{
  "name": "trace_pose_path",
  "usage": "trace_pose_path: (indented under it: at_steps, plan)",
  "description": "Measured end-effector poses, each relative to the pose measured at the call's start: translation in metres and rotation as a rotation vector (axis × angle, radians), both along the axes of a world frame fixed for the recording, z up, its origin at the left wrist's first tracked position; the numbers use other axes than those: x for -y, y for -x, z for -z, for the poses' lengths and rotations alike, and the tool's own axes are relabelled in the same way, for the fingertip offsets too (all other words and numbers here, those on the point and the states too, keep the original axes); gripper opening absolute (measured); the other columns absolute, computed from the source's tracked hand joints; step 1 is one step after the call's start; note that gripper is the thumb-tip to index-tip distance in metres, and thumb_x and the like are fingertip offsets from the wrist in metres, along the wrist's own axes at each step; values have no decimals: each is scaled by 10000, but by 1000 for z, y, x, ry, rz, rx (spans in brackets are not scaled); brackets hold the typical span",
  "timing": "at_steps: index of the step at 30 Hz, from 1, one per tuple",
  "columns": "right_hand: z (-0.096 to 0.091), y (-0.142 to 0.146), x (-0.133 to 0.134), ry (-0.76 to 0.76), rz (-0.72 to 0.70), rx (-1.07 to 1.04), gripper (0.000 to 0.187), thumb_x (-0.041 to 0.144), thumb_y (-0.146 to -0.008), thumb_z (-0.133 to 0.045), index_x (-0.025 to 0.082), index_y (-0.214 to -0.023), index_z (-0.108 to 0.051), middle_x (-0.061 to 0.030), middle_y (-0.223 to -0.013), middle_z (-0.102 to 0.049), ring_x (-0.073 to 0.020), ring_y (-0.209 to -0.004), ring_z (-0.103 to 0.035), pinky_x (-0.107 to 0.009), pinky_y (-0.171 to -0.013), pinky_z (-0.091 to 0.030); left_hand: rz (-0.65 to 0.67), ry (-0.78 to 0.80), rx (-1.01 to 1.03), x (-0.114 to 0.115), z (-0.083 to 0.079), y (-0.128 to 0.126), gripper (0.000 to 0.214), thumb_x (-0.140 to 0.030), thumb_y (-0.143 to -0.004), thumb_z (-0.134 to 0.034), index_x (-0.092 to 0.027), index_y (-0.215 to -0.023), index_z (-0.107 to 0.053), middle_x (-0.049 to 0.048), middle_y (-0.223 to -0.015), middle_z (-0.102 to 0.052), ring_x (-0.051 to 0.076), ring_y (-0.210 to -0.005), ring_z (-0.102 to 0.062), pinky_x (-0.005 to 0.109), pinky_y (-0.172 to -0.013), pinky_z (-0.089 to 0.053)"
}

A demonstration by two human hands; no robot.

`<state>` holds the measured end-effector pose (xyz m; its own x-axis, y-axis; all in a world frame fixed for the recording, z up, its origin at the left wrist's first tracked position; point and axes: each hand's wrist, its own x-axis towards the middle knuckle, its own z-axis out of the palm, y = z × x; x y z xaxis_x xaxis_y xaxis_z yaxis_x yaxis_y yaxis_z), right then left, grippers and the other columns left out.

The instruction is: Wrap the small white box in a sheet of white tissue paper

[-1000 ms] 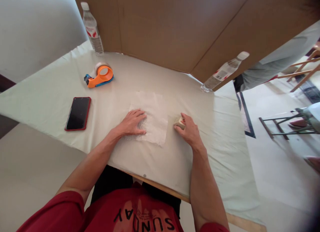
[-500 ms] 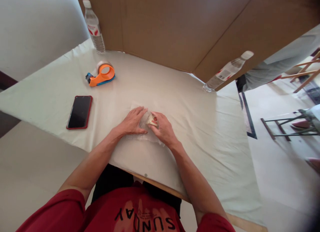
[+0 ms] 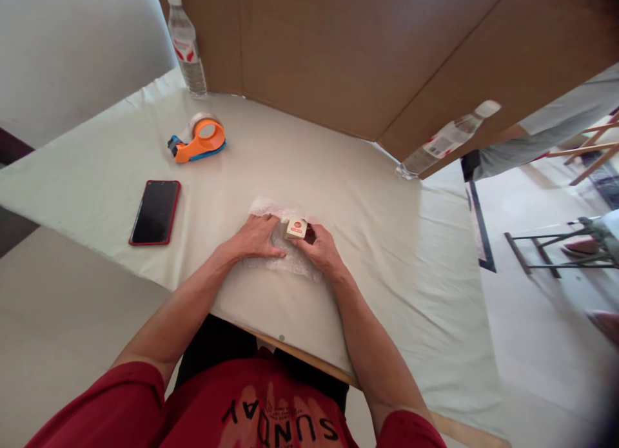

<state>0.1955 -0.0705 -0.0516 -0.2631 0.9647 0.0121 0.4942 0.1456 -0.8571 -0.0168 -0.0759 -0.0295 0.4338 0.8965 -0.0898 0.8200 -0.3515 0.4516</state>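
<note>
A small cream box with red print (image 3: 296, 227) rests over a sheet of clear bubble wrap (image 3: 297, 262) near the table's front edge. My right hand (image 3: 323, 249) grips the box from its right side, thumb in front and fingers behind. To the left, my left hand (image 3: 256, 237) lies on the bubble wrap with thumb and fingers apart, holding nothing. Its fingertips are partly covered by the wrap's raised far edge.
An orange and blue tape dispenser (image 3: 203, 140) and a red-cased phone (image 3: 155, 213) lie on the left. Water bottles stand at the left (image 3: 187, 55) and right (image 3: 442, 143) before a cardboard partition (image 3: 314, 61). Beyond it, a person's sleeve (image 3: 561, 129) shows.
The box has turned so its printed end shows more fully. My right hand has shifted slightly right, and the wrap's far edge now stands up behind my fingers.
</note>
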Motion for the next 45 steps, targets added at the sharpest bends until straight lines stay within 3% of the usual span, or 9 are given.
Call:
trace_pose_path:
  at_steps: [4,8,16,22,30,38,42,45]
  plan:
    - [-3,3,2,-43,-27,-41,461,368,-768,-738,194,-1189,-669,-111,-1139,-745,-277,-1047,-694,-448,-967,-525,39,-88,58,0,1,2,739,-477,-678,-804,-152,-1277,-519,165,-1269,-576,362,-1234,-515,488,-1075,-392]
    - [-5,5,-1,-52,-95,8,342,370,-804,-698,193,-1096,-712,-83,-1023,-763,-282,-976,-696,-433,-931,-518,55,-106,80,-1,3,3,794,-472,-678,-800,-149,-1333,-489,169,-1268,-567,367,-1238,-500,497,-1077,-382]
    - [-9,10,2,-83,-116,111,265,405,-859,-634,177,-963,-717,-60,-875,-744,-228,-807,-651,-354,-797,-475,7,-33,31,-1,4,2,554,-506,-674,-774,-171,-1062,-563,151,-1169,-604,381,-1168,-542,505,-1027,-402]
    - [-11,5,1,-33,-154,184,322,419,-869,-636,186,-1077,-716,-64,-948,-756,-254,-917,-657,-390,-885,-472,34,-63,21,-1,1,2,607,-520,-682,-777,-163,-1126,-567,153,-1193,-589,369,-1185,-517,490,-1037,-400]
    - [-8,8,3,-130,-167,188,323,355,-889,-636,200,-1163,-706,-97,-1092,-753,-294,-1143,-623,-445,-996,-459,21,-24,-2,0,-1,1,608,-520,-699,-762,-152,-1146,-578,167,-1183,-607,381,-1177,-534,505,-1032,-401]
    - [-8,8,2,-173,-180,180,361,353,-891,-634,217,-1223,-678,-102,-1143,-742,-308,-1199,-607,-468,-1031,-451,24,-40,38,0,2,1,591,-514,-695,-752,-168,-1140,-577,160,-1170,-609,390,-1174,-529,527,-1026,-402]
    - [-8,5,2,-100,-204,191,352,347,-879,-634,209,-1199,-682,-101,-1127,-750,-309,-1134,-644,-479,-1002,-475,18,-40,24,0,3,2,578,-504,-695,-757,-171,-1134,-583,156,-1172,-617,379,-1180,-544,512,-1033,-408]
    - [-17,-1,2,-74,-171,98,492,414,-846,-672,199,-1286,-630,-132,-1276,-693,-313,-1176,-636,-477,-998,-491,27,-41,71,0,2,3,674,-478,-703,-763,-148,-1251,-550,177,-1268,-600,379,-1233,-536,509,-1067,-401]
